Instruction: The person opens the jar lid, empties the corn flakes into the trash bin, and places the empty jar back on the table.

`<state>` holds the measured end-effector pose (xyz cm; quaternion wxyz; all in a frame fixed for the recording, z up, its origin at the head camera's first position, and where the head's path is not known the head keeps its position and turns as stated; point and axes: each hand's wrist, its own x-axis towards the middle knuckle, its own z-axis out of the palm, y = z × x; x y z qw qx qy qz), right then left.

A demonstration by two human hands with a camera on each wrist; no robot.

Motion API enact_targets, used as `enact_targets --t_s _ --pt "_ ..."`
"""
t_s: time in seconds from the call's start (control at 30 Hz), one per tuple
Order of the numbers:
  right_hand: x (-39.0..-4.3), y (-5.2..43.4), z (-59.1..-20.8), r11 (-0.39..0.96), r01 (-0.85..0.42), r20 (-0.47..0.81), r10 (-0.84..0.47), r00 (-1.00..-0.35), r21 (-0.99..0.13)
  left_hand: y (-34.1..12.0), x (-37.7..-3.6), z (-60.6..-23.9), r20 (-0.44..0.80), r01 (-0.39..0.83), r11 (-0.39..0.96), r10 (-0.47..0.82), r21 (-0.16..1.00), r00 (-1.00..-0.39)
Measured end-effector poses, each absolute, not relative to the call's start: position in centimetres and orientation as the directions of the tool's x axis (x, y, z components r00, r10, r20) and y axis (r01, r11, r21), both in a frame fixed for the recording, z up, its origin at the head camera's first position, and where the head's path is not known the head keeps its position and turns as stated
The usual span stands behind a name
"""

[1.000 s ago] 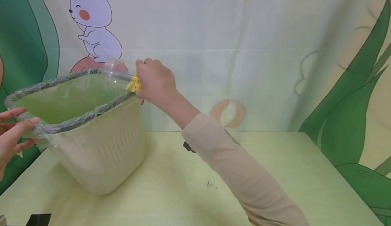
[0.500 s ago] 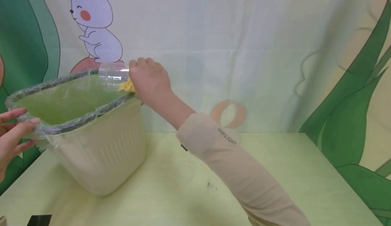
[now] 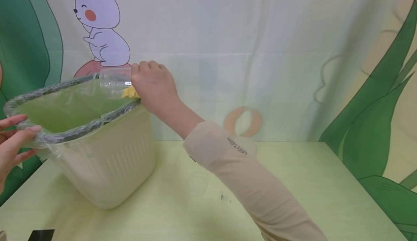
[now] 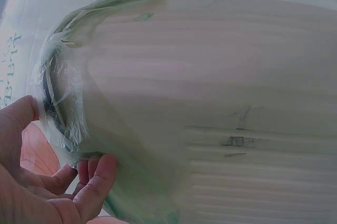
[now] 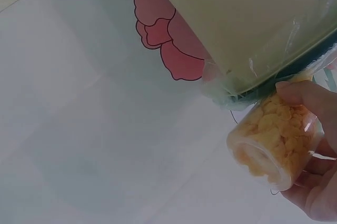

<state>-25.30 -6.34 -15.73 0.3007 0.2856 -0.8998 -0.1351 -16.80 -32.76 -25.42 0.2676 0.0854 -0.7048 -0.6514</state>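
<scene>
Now, head view: right hand, gripping a clear cup of yellow crumbs, shifted further over the bin rim at 9 o'clock; emptying looks near. Left hand loosely curled on the lined rim. Left wrist: fingers under that rim. Right wrist: cup tipped, full, pinched beside the liner.

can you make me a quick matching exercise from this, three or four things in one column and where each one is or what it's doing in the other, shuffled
Things:
1. left hand
2. right hand
3. clear cup
4. bin

States:
a. stands on the table, lined with a clear bag
b. holds the bin's near rim
c. holds the cup at the bin's far rim
d. has yellow crumpled bits inside

Pairs: 1-b, 2-c, 3-d, 4-a
</scene>
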Motion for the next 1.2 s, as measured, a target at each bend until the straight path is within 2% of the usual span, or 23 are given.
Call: enact_targets --t_s 0.13,0.3,0.53,0.6,0.77,1.03,1.2 --pt "-25.3 -6.5 -15.9 0.8 -0.422 0.492 -0.597 -0.633 0.427 -32.6 -16.6 -25.2 0.265 0.231 0.13 -0.469 0.964 -0.843" --pt "-25.2 -6.7 -15.8 0.796 -0.42 0.49 -0.602 -0.631 0.436 -33.1 -17.0 -25.5 0.269 0.196 0.199 -0.476 0.96 -0.837" --pt "-25.2 -7.0 -15.9 0.776 -0.421 0.488 -0.625 -0.609 0.469 -33.1 -16.8 -25.5 0.261 0.239 0.108 -0.468 0.965 -0.844" --pt "-25.2 -7.0 -16.0 0.771 -0.418 0.489 -0.631 -0.602 0.48 -33.0 -16.8 -25.5 0.257 0.223 0.128 -0.471 0.966 -0.844" --pt "-25.2 -7.1 -16.2 0.767 -0.409 0.522 -0.638 -0.566 0.494 -33.2 -16.9 -25.6 0.261 0.205 0.167 -0.471 0.964 -0.843" --pt "-25.5 -7.1 -16.6 0.762 -0.394 0.59 -0.647 -0.483 0.514 -33.8 -17.3 -26.0 0.275 0.237 0.14 -0.455 0.961 -0.847" --pt "-25.5 -7.1 -16.5 0.758 -0.394 0.592 -0.652 -0.473 0.52 -33.3 -17.2 -25.8 0.266 0.185 0.212 -0.471 0.96 -0.841"
